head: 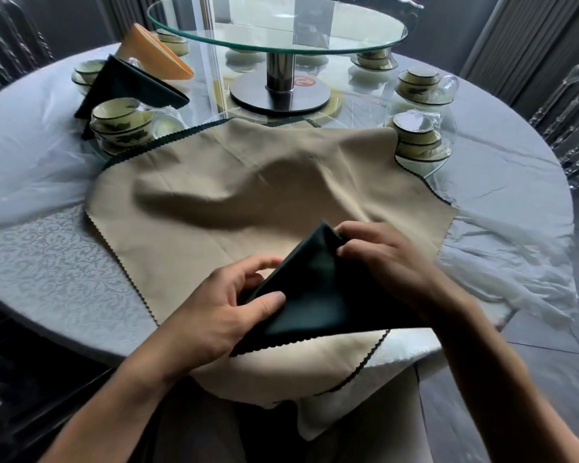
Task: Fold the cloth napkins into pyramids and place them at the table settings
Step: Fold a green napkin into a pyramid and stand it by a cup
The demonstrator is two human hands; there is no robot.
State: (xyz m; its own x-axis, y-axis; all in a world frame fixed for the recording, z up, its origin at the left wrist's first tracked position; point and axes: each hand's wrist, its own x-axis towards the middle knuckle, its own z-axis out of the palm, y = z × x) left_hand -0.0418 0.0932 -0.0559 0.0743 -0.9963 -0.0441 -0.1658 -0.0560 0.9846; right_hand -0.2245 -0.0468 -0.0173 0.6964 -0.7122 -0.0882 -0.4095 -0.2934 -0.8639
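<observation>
Now we hold a smooth dark green napkin (318, 295), folded to a triangle, over a flat beige napkin (248, 182) at the counter's (47, 262) near edge; left hand (211, 315) and right hand (391, 262) fingers pinch its sides.

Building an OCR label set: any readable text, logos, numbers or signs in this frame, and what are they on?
No readable text in this frame.
Red mark with a pale symbol on the turntable base, beside the metal post: too small and blurred to read.
Dark motifs on the bowls: decoration, not lettering.
Dark green napkin held by the left hand and right hand, the beige cloth and the patterned tablecloth: no print.
</observation>
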